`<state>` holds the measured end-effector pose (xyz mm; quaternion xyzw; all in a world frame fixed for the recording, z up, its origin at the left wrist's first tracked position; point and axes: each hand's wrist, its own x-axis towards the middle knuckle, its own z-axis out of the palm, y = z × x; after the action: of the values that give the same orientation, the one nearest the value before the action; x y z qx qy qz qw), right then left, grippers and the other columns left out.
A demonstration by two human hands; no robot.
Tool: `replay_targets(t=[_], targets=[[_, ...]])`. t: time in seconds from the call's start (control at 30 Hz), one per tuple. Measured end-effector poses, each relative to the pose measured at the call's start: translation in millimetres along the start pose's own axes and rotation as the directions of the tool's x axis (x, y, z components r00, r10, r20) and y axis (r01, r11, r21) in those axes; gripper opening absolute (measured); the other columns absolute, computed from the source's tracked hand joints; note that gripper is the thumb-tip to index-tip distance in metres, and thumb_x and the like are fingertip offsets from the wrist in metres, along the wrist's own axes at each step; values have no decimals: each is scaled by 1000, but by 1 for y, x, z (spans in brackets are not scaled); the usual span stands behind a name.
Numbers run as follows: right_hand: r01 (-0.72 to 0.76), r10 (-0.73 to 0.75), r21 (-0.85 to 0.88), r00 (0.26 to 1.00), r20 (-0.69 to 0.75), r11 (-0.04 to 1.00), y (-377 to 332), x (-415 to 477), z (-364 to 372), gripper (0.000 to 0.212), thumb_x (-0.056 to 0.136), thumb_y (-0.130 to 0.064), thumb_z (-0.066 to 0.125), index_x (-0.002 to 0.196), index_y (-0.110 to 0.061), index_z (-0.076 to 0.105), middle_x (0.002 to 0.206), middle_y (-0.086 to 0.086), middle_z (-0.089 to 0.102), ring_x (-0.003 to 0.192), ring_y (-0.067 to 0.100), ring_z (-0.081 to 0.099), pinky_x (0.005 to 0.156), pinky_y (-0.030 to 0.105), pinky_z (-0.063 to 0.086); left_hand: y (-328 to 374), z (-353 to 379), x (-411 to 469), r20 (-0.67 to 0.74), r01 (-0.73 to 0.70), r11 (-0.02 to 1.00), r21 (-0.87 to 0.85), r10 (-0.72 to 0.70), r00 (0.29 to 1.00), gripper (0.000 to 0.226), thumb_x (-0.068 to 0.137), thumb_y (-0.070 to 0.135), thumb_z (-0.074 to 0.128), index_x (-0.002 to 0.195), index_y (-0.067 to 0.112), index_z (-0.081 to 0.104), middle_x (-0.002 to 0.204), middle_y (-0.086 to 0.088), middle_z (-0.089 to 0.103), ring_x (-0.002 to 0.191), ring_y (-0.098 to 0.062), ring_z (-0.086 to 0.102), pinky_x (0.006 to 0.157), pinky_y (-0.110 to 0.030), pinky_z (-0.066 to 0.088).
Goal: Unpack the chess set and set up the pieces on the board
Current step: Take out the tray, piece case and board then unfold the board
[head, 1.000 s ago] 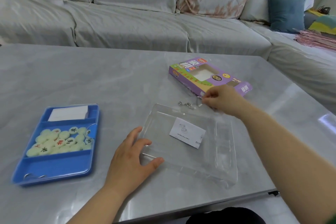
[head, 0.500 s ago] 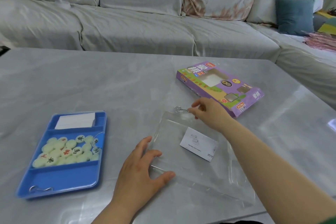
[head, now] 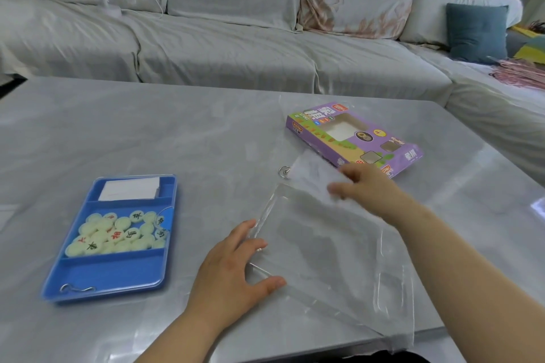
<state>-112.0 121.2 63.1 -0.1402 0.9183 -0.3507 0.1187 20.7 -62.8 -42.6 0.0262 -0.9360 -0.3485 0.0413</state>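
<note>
- Step: unpacking. No board lies open on the table (head: 147, 132) and no piece is placed yet.
- Left hand (head: 233, 268): fingers spread and nearly straight, pressing down the near left corner of the clear lid (head: 324, 244), thumb laid on its rim. It grips nothing.
- Right hand (head: 364, 186): fingers curled on a white slip (head: 312, 172) at the lid's far edge. The slip is blurred, so I cannot tell whether it is lifted clear or touches the lid.
- Pieces (head: 118, 233): all heaped in the middle of the 3 compartments of the blue tray (head: 118, 274), well to the left of both hands.
- A folded white sheet (head: 129, 190) fills the tray's far compartment; I take it to be the board. A wire hook (head: 77, 288) lies in the near one.
- A metal ring (head: 284, 170) lies on the table just left of the slip; the purple box (head: 354, 138) lies just beyond the right hand.
- Next, as I judge it: put slip and lid aside to free space, then lift the folded sheet from the tray and spread it flat, with care not to tip the pieces.
</note>
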Motion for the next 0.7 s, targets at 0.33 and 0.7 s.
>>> replay_targets(t=[0.33,0.7], targets=[[-118,123,75,990,-68,990,-17,79,50,17,85,-4,51,100,-4,60,88,18,56,56,13,46,53,19,39,-2,5,3,-104,-106,994,1,106,989,62,67,85,23,88,39,58,123,5,58,85,-13,66,71,-20,42],[-249,168,-352,955,-245,902,42,-27,0,56,84,-35,58,135,-19,38,142,3,34,130,25,31,105,34,28,2,9,-2,-169,-72,997,3,71,983,78,51,88,36,78,22,65,114,13,53,90,-9,53,69,-16,39]])
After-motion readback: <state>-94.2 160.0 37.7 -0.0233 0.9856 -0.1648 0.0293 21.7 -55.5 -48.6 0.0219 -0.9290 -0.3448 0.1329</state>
